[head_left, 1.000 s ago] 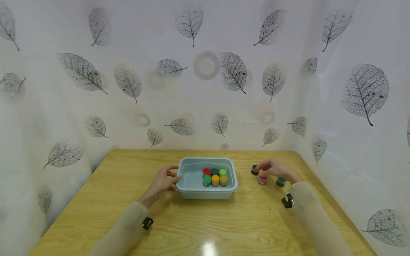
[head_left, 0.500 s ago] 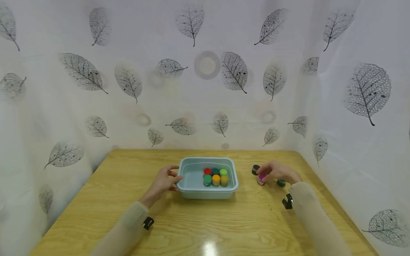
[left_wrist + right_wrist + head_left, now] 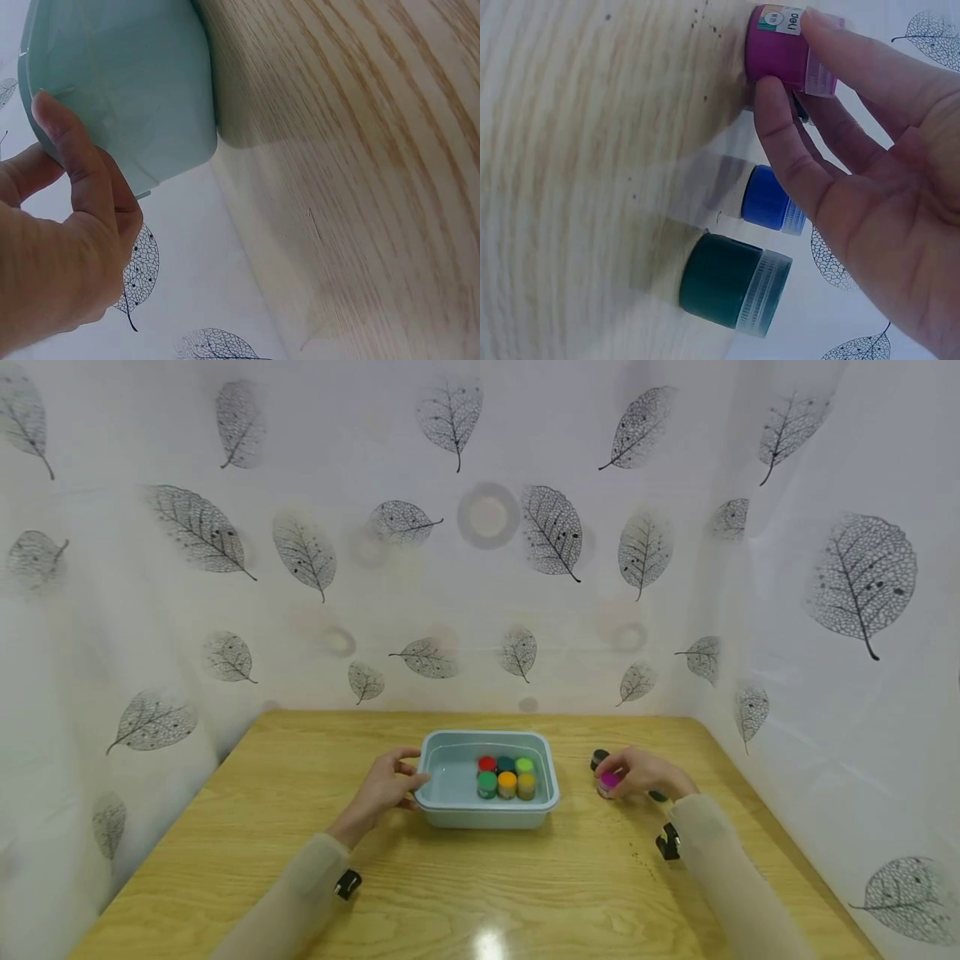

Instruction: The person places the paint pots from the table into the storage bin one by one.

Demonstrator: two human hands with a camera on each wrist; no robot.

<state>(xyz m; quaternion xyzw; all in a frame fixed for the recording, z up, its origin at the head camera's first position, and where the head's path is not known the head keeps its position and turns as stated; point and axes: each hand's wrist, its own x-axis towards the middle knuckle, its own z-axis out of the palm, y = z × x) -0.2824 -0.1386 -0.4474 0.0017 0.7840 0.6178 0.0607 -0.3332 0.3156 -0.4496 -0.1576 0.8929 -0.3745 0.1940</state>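
On right of table [image 3: 450,885], my right hand [image 3: 641,772] pinches magenta jar [image 3: 776,58]. At centre, my left hand [image 3: 382,791] grips tub [image 3: 483,819] by left rim; six jars [image 3: 507,783] already inside. Remaining outside: black jar [image 3: 599,759], blue jar [image 3: 764,197], dark green jar [image 3: 720,279].

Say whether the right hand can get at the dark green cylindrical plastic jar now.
Probably not immediately: the right hand pinches a magenta cylindrical plastic jar. Once freed, likely yes; the dark green jar stands nearby, unobstructed in the right wrist view.
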